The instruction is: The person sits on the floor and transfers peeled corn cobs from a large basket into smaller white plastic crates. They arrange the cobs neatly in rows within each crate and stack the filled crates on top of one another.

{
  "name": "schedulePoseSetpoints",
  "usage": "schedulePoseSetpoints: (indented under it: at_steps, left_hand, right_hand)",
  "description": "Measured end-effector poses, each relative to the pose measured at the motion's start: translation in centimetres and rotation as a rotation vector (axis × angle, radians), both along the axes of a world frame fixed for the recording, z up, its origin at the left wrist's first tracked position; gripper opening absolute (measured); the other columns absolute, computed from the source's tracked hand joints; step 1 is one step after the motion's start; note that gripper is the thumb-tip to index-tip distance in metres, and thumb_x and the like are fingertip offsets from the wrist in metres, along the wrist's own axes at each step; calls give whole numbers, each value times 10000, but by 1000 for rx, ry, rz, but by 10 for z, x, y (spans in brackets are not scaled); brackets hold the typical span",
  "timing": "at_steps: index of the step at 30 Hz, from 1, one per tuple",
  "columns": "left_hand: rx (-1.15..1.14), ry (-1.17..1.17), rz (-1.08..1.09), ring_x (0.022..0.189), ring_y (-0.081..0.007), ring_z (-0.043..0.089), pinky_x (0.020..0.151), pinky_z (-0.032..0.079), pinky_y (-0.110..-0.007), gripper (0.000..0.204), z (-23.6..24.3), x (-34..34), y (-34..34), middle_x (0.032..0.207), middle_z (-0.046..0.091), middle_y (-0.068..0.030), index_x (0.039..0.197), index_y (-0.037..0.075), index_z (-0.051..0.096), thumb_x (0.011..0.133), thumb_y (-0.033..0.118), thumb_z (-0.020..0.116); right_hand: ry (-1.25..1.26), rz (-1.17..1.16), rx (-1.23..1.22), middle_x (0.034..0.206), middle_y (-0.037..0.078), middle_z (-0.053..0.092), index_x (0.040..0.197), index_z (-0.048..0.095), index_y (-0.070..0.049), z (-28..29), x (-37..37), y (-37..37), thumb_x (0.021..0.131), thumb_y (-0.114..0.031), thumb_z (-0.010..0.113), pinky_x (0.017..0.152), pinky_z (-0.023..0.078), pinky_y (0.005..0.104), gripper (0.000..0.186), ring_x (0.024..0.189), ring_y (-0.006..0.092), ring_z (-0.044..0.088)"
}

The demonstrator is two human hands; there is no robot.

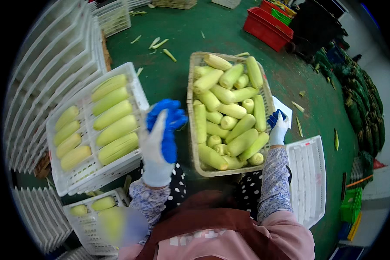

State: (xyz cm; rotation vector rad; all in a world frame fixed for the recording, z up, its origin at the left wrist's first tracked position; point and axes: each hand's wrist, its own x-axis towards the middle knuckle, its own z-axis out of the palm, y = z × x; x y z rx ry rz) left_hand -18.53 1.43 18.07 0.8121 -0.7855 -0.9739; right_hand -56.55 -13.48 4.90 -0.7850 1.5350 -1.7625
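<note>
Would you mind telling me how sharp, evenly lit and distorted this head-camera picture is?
Head view: strong fisheye, black corners, and the stacked white trays bend toward the rim. Light is even and soft, without harsh glare on the corn basket. The raised left hand is slightly motion-blurred; the right hand is sharper. A smeared patch covers the lower-left tray.

Single view only: your head camera, left of the pair, looks steeply down over your chest from close range. It faces the green floor (229,30) ahead. The beige basket of corn (194,130) sits centre frame, the white tray (138,89) to your left. Fisheye bends edges toward the dark rim.
</note>
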Motion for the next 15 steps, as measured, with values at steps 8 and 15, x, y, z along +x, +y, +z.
schedulePoseSetpoints:
  at_steps: [8, 15]
  left_hand:
    - [618, 669, -313, 905, -243, 609, 814, 515, -394, 272, -133, -76, -61, 1020, 630, -111, 1120, 65, 572, 900, 218, 615]
    - [567, 334, -366, 808, -183, 619, 725, 525, -309, 265, -109, -96, -70, 955, 642, -90, 1104, 59, 585, 891, 206, 645]
  right_hand:
    - [1396, 1295, 376, 1191, 184, 605, 1244, 566, -73, -8, 27, 17, 745, -421, 698, 979, 431, 414, 622, 1125, 335, 568]
    - [1941, 1571, 424, 1303, 116, 492, 1379, 424, -137, -20, 63, 42, 682, -300, 754, 1036, 322, 476, 789, 1239, 277, 443]
